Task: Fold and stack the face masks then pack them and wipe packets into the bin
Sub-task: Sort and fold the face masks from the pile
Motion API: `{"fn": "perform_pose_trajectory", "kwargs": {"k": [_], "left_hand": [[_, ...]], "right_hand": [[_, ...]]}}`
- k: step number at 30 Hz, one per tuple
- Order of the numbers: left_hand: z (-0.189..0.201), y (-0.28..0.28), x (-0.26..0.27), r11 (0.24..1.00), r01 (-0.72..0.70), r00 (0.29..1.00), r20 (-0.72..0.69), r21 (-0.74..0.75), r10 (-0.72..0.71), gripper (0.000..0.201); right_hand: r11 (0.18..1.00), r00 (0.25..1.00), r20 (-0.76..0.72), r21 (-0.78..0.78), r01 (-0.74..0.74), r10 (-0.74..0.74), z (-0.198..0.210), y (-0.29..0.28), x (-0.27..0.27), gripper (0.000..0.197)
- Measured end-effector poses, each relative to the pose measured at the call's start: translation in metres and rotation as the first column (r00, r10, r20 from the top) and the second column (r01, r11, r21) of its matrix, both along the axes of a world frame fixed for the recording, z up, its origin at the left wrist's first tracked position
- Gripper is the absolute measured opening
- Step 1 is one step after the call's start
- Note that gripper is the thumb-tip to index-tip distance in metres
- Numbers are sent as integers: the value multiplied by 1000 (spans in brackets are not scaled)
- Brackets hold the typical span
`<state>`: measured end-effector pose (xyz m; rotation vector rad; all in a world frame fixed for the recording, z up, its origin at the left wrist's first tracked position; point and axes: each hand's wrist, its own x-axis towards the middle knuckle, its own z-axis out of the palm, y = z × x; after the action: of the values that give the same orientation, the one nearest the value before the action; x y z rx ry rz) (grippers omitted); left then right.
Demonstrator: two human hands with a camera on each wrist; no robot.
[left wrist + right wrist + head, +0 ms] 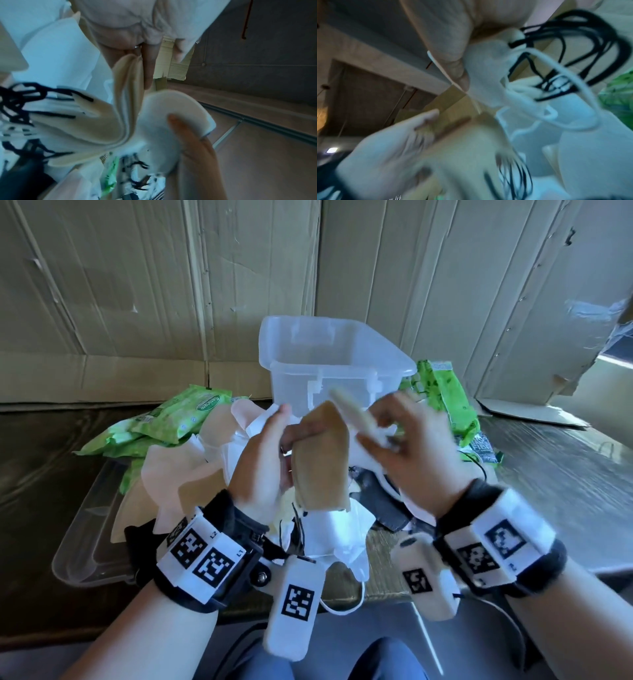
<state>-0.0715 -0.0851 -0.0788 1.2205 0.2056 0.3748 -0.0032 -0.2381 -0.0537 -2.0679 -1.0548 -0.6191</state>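
Masks (191,474) mostly lay unfolded, bin (329,364) empty; left hand (263,463) gripped folded ones, right hand (411,446) pinched another.

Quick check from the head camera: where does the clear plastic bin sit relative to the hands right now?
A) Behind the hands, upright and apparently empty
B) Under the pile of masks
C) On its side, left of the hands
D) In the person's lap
A: the clear bin stands upright beyond the left hand and right hand, with nothing visible inside it.
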Motion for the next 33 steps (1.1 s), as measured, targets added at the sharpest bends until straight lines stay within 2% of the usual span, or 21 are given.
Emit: {"fn": "perform_pose_trajectory", "kwargs": {"k": [1,3,5,7,8,9,11,13,17,22,27,33], "left_hand": [[3,-3,-1,999,30,1000,8,-29,-30,50],[4,-7,-3,999,44,998,41,21,-45,42],[0,-6,-5,990,-8,998,69,143,-2,21],[-6,-2,-6,972,-32,997,71,234,16,18],[-8,-2,-5,966,-30,997,74,257,12,21],[-8,-2,-5,959,-36,997,80,281,14,24],[-6,-4,-4,934,-66,994,103,352,31,34],[-5,-6,-3,909,-88,991,131,406,37,45],[-2,-8,-5,903,-61,987,158,425,-7,56],[-3,-6,-7,899,-79,982,187,430,-4,49],[-8,-3,-7,916,-60,979,202,397,-23,42],[-11,1,-3,896,-77,982,191,437,-8,39]], "right_hand": [[989,999,-11,-143,-40,39,-7,3,-6,16],[928,994,-77,-357,-104,82,-16,3,-10,36],[885,963,-203,-395,-246,177,-11,-4,-9,46],[882,905,-330,-292,-370,270,-4,-10,-6,41],[905,901,-342,-232,-357,268,-2,-11,-4,34],[939,918,-322,-172,-297,231,-1,-11,0,31],[983,958,-255,-94,-158,130,-1,-9,9,43],[992,960,-264,-49,-115,98,0,-6,14,52],[992,967,-234,107,-73,97,2,-5,15,32],[960,994,-59,270,-77,96,-1,-5,9,23],[959,987,-65,255,-125,146,0,-6,10,16],[951,895,-328,165,-260,302,-3,0,18,14]]}}
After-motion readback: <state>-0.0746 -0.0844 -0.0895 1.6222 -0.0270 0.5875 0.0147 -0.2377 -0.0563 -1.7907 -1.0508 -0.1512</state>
